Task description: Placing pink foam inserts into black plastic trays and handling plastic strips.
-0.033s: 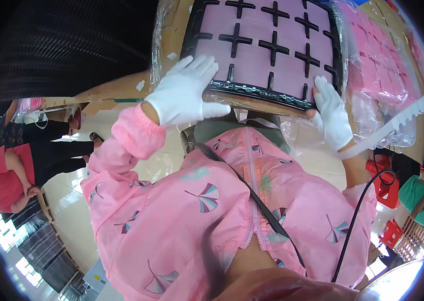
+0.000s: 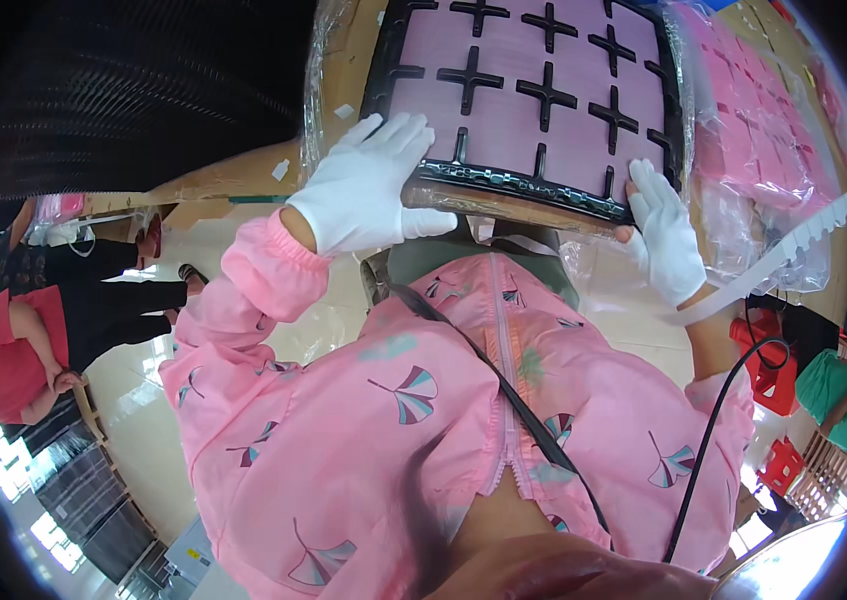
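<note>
In front of me lies a black plastic tray (image 2: 583, 198) with cross-shaped dividers over lilac-pink flat pieces (image 2: 503, 125). My left hand (image 2: 358, 190), in a white glove, rests at its near left corner with fingers stretched and thumb apart. At the near right corner is my right hand (image 2: 665, 235), gloved in white with the thumb tip and one fingertip bare. Its fingers are extended along the tray's right edge, holding nothing. A white toothed strip (image 2: 793, 245) passes across my right wrist and runs up to the right.
Clear plastic film edges the tray on the cardboard-covered table (image 2: 233, 172). Pink trays (image 2: 758, 120) in clear wrap lie to the right. Black ribbed sheets (image 2: 143, 110) stand at left. A person in red (image 2: 13, 350) is far left; one in green (image 2: 828, 395) is far right.
My right hand has dropped slightly toward me, its thumb shifting at the tray's corner. The white strip sags a little lower. The left hand is nearly still.
</note>
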The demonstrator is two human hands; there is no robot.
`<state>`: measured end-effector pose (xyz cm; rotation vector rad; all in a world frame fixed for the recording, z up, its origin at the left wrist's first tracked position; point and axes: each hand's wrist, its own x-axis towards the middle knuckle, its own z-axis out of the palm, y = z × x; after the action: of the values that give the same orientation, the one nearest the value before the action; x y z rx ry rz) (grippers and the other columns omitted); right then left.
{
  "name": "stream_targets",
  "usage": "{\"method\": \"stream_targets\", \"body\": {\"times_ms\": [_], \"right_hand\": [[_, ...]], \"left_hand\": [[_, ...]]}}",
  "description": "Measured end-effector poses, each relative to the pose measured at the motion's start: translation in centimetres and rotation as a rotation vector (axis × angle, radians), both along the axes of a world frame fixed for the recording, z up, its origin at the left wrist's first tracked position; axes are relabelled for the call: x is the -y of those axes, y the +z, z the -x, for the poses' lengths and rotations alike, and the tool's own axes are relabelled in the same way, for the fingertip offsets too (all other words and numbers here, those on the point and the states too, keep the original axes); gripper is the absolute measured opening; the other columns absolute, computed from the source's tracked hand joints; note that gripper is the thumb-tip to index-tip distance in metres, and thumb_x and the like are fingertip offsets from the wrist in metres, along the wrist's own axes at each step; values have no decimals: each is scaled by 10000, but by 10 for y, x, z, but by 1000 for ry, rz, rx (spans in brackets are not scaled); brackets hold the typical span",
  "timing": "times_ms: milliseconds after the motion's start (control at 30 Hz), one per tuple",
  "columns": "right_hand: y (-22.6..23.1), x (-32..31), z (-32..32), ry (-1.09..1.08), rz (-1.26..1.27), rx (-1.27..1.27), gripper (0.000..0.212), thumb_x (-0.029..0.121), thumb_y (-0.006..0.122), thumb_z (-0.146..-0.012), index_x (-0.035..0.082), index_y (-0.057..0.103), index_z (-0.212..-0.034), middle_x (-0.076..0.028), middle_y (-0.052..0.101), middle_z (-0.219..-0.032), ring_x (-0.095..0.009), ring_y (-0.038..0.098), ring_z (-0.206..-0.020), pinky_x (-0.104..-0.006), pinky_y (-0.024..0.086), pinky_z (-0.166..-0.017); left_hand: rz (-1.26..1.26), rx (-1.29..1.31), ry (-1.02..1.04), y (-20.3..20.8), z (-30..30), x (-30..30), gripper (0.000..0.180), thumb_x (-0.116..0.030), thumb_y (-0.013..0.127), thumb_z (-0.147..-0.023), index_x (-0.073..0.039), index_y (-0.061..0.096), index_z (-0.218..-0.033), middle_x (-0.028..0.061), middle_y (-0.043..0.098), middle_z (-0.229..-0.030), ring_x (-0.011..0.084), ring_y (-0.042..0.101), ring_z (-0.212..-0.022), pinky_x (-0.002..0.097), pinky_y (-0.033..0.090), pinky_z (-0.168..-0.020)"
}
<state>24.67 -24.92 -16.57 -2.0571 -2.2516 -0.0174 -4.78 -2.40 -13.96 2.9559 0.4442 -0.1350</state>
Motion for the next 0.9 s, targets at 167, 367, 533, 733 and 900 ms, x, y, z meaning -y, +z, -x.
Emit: {"method": "stream_targets", "body": {"times_ms": [167, 367, 533, 733, 900], "right_hand": [[1, -14, 1, -66, -15, 10, 551, 319, 596, -784, -131, 527, -1094, -286, 429, -1300, -431, 405, -1203, -475, 339, -1001], [3, -1, 5, -70, -11, 24, 537, 342, 585, -801, -121, 544, -1071, -272, 455, -1284, -427, 413, -1198, -469, 338, -1004], [7, -11, 3, -55, -5, -34, 540, 327, 599, -784, -127, 542, -1072, -275, 449, -1290, -430, 413, -1205, -469, 336, -1011], [12, 6, 9, -16, 30, -23, 562, 349, 587, -777, -123, 541, -1080, -271, 446, -1295, -416, 408, -1219, -467, 323, -1026], [18, -18, 8, -71, 72, -57, 532, 332, 581, -785, -119, 546, -1065, -263, 463, -1278, -405, 398, -1234, -458, 302, -1042]], "left_hand": [[-104, 4, -12, -2, -16, -14, 850, -595, 483, -804, 53, 357, -1341, 231, 355, -1399, 321, 316, -1323, 409, 215, -1109], [-80, -26, 58, 0, -10, -5, 916, -640, 508, -755, 59, 370, -1331, 232, 361, -1396, 320, 314, -1323, 395, 176, -1123], [-67, -62, 35, 6, -20, -2, 903, -610, 544, -741, 64, 382, -1320, 242, 375, -1382, 332, 323, -1317, 406, 185, -1120], [-19, -68, 38, 8, -11, 6, 908, -587, 570, -723, 69, 379, -1322, 241, 377, -1382, 338, 321, -1318, 396, 186, -1120], [-15, -60, -23, 9, -23, -5, 941, -624, 555, -723, 64, 362, -1335, 235, 380, -1381, 313, 315, -1328, 410, 186, -1119]]}}
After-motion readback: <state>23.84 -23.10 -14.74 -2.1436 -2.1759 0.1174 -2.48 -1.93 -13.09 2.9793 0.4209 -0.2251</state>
